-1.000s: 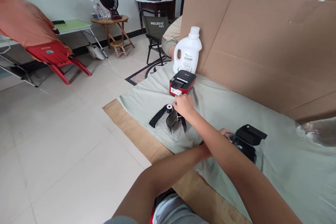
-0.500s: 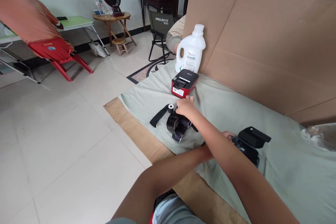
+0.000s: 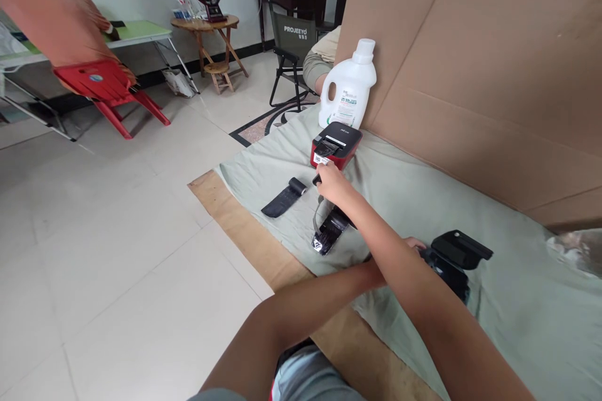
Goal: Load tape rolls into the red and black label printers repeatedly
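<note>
My right hand [image 3: 335,183] reaches across to the left with its fingers closed on a black ribbon roll [image 3: 316,180], only the end of which shows. Below it a glossy black ribbon strip [image 3: 330,233] curves down onto the cloth. Left of the hand, a second black roll [image 3: 296,186] lies on its side, its ribbon spread flat. Crossed under the right forearm, my left hand [image 3: 414,243] is mostly hidden; a few fingers touch the edge of a black device [image 3: 449,276] whose lid [image 3: 461,249] stands open. Past my right hand sits a red and black label printer [image 3: 337,143].
A white detergent bottle [image 3: 348,84] stands behind the printer, beside a tall cardboard panel [image 3: 470,88]. Grey-green cloth [image 3: 409,188] covers the board. Clear plastic [image 3: 576,247] lies at right. One person [image 3: 51,19] sits at far left; another's arm [image 3: 324,59] shows behind the bottle.
My right hand has lifted slightly away from the cloth, drawing the ribbon out below it. The small roll beside it has tipped from upright onto its side. My left hand stays put.
</note>
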The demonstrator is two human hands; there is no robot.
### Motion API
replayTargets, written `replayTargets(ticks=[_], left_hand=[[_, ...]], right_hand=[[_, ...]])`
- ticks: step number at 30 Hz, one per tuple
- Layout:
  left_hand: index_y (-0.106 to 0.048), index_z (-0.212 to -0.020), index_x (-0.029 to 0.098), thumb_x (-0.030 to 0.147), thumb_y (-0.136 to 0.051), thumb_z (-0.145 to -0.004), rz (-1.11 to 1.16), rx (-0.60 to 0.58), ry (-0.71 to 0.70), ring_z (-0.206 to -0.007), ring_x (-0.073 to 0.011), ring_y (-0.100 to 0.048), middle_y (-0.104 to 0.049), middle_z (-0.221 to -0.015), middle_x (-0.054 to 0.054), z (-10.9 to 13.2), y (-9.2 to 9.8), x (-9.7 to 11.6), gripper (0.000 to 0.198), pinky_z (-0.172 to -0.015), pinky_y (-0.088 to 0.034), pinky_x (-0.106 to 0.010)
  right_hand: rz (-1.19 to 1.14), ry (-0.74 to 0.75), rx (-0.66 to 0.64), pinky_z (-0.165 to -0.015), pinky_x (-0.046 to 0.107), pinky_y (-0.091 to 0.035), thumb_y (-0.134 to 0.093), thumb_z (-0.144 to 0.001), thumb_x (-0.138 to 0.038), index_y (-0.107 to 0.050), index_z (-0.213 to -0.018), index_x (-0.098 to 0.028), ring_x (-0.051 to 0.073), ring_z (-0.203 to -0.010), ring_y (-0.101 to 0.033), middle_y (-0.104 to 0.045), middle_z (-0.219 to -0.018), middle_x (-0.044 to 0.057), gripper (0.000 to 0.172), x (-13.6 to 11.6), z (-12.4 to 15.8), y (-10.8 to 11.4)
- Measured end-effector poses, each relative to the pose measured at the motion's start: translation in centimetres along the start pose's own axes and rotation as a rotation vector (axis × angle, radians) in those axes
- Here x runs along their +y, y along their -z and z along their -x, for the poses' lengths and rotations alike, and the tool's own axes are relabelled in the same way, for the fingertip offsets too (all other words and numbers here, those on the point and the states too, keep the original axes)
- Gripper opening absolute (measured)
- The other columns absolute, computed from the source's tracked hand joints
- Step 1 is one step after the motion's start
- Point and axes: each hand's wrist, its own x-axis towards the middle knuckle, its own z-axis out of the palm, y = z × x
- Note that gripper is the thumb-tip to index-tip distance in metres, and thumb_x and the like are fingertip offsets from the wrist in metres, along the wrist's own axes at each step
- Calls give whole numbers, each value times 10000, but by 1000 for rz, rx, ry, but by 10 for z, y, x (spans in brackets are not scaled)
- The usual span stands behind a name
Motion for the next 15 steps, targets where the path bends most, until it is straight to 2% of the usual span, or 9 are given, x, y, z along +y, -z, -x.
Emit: replayTargets(ticks=[4,8,11,13,15], left_hand=[[-642,-1350,190,193,-663,-914,-7,-90,-7,-961,-260,-733,-758,-1081,-123,1,5,10,436,-861,-602,-348],[-648,-1353,195,239,-658,-916,-35,-108,11,-973,-271,-726,-752,-1106,-118,3,10,21,438,-890,-594,-362],[-648,-1354,209,252,-649,-908,-70,-95,27,-957,-268,-721,-753,-1106,-100,5,12,26,448,-898,-581,-365],[-658,-1336,232,245,-649,-887,-102,-81,40,-938,-266,-719,-757,-1079,-80,6,12,27,450,-874,-576,-363],[-667,-1315,262,234,-642,-869,-130,-73,48,-920,-258,-719,-759,-1049,-60,6,11,28,448,-833,-570,-349]], right_hand=[[48,6,-46,-894,372,-434,-571,-953,-153,-625,-1239,-110,307,-1083,-628,-616,-1238,201,294,-2,1,-14],[65,39,92,-1035,466,-325,-516,-1018,-359,-623,-1304,-142,364,-1287,-463,-590,-1344,197,374,-11,-3,-9],[81,95,91,-1032,500,-283,-517,-1003,-426,-706,-1193,-143,385,-1273,-440,-638,-1295,187,389,-26,-12,-7],[97,110,15,-1028,501,-269,-602,-945,-374,-737,-1108,-139,383,-1251,-462,-684,-1209,186,316,-39,-20,-11],[97,109,-29,-1029,486,-268,-657,-870,-245,-742,-1047,-138,360,-1209,-514,-715,-1125,181,223,-49,-25,-15]])
